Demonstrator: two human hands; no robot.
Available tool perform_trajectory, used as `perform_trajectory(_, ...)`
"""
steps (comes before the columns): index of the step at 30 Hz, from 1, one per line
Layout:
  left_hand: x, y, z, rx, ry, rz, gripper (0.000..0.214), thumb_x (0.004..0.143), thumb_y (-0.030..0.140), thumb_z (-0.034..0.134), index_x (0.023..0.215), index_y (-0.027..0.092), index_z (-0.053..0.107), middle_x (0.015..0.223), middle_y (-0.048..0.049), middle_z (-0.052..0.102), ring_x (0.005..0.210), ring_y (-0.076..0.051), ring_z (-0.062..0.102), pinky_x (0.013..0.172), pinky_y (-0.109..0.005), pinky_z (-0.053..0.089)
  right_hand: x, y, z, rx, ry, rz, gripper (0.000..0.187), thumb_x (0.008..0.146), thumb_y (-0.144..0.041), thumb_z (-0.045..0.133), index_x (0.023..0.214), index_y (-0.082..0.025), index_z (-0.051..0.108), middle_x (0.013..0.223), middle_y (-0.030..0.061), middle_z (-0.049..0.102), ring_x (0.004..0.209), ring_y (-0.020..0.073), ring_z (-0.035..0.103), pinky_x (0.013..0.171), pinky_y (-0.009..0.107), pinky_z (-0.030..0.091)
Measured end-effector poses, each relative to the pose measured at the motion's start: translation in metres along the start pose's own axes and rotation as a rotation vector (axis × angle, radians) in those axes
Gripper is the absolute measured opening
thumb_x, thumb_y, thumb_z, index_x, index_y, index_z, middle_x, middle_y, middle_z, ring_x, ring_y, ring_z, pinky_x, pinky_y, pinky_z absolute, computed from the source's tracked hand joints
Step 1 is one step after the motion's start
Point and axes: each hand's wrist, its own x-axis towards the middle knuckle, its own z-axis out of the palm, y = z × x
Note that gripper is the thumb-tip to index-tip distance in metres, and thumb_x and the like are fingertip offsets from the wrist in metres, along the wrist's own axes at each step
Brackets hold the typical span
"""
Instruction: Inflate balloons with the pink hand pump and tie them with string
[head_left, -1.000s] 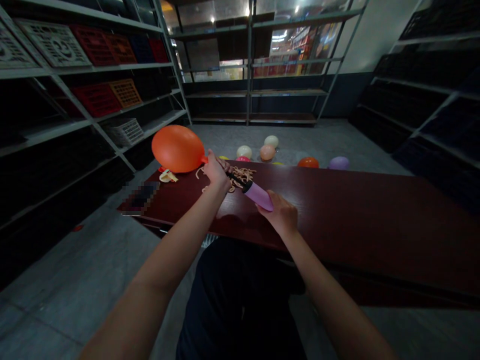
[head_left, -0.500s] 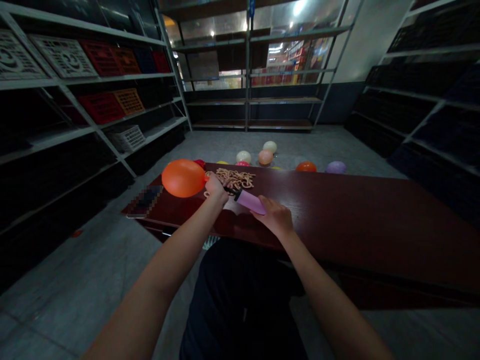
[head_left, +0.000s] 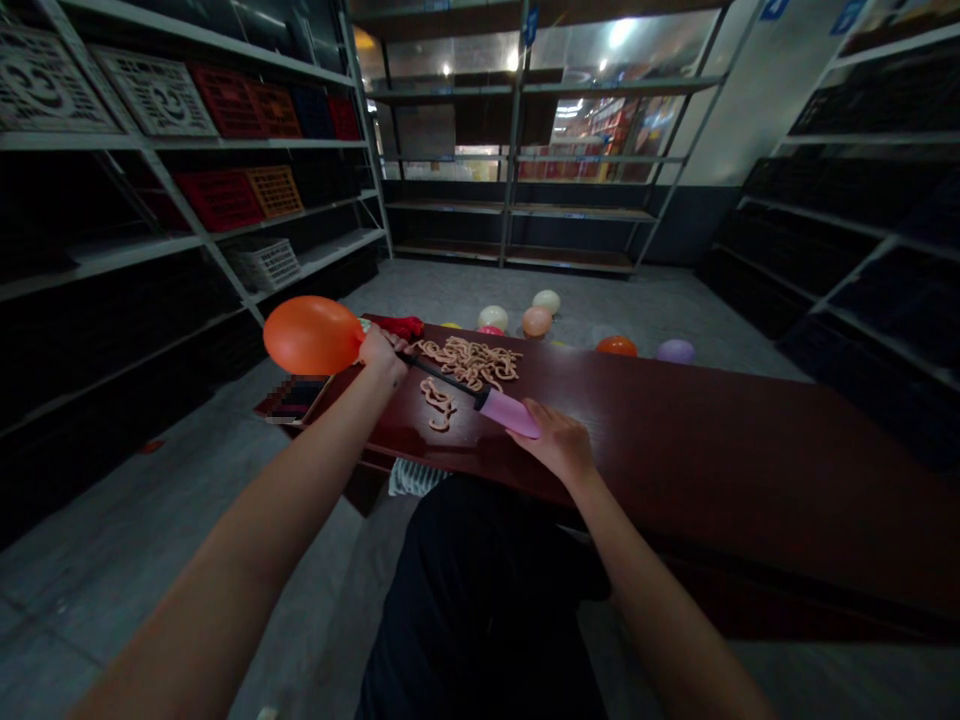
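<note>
Pumping is judged best done with the balloon (head_left: 311,335) neck pinched tight over the pump's tip, so that no air is lost, and with the pump (head_left: 510,412) driven straight along its shaft in full, even strokes. The orange balloon is held in the air just off the left corner of the bench (head_left: 712,430). The left hand (head_left: 382,352) is raised on a stretched arm, its grip clamped on the neck. The right hand (head_left: 559,445) sits low near the bench edge, its grip wrapped round the pink barrel. The 2 hands are well apart, with the dark shaft between them.
</note>
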Motion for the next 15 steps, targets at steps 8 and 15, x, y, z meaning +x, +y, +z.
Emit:
perform_trajectory(8, -0.028, -0.033, 0.05, -0.004, -0.115, 0.126, 0.055, 0.103, 0.045, 0.055, 0.064, 0.022, 0.025, 0.044, 0.0081, 0.025, 0.033, -0.006, 0.025, 0.038, -0.021, 0.021, -0.001, 0.01, 0.002, 0.046, 0.083, 0.142, 0.043, 0.09, -0.047, 0.07, 0.122, -0.018, 0.068, 0.103, 0.0082, 0.08, 0.082, 0.0214, 0.073, 0.067, 0.029, 0.046)
perform_trajectory(15, -0.065, -0.1, 0.063, 0.07, -0.242, 0.055, 0.057, 0.102, 0.051, 0.057, 0.061, 0.022, 0.03, 0.043, 0.0076, 0.026, 0.033, -0.006, 0.025, 0.037, -0.022, 0.022, 0.0, 0.011, 0.005, 0.06, 0.107, 0.221, 0.045, 0.091, -0.049, 0.067, 0.123, -0.016, 0.067, 0.102, 0.0095, 0.079, 0.082, 0.0224, 0.074, 0.066, 0.029, 0.045)
